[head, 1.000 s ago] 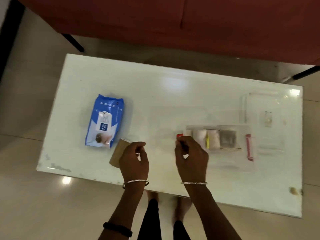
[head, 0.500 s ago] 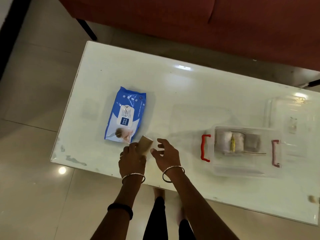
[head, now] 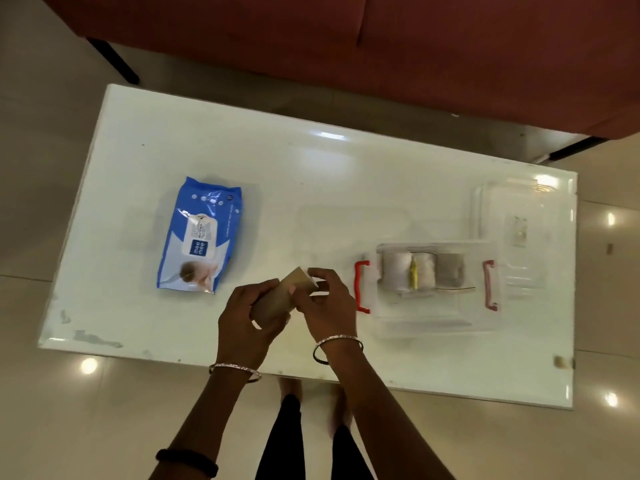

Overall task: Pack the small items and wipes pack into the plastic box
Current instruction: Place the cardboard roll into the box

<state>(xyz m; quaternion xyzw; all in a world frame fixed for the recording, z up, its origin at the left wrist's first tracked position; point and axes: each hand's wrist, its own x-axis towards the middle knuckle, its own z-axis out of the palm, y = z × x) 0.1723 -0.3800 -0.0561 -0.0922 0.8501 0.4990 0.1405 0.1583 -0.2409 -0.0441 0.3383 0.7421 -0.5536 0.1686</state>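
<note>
Both hands hold one tan roll (head: 284, 295), a cardboard-coloured cylinder lying tilted, above the near part of the white table (head: 311, 174). The left hand (head: 246, 322) wraps its fingers around the lower, nearer end of the roll, thumb on top. The right hand (head: 327, 306) pinches the upper, farther end, its fingers curled over the rim. Each wrist carries a thin metal bangle, and a dark band sits higher on the left forearm.

The clear plastic box (head: 437, 320) is the landmark here. It stands open on the table just to the right of the right hand, nearly touching the knuckles at its left red handle (head: 362, 286); a second red handle (head: 490, 285) marks its right end. Inside, along the far wall of the box, lie two white rolls (head: 408, 271) side by side with a small yellow item (head: 413, 274) between them, and a grey roll (head: 450, 271) to their right. The near part of the box floor is bare.

The clear lid (head: 519, 216) lies flat beyond and to the right of the box, its near edge close to the box's far right corner. The blue wipes pack (head: 201, 235) lies flat well to the left of the box, beyond the left hand and apart from it, its printed label facing up.

Past the table, on the far side from the box, runs a red sofa (head: 381, 46)
</note>
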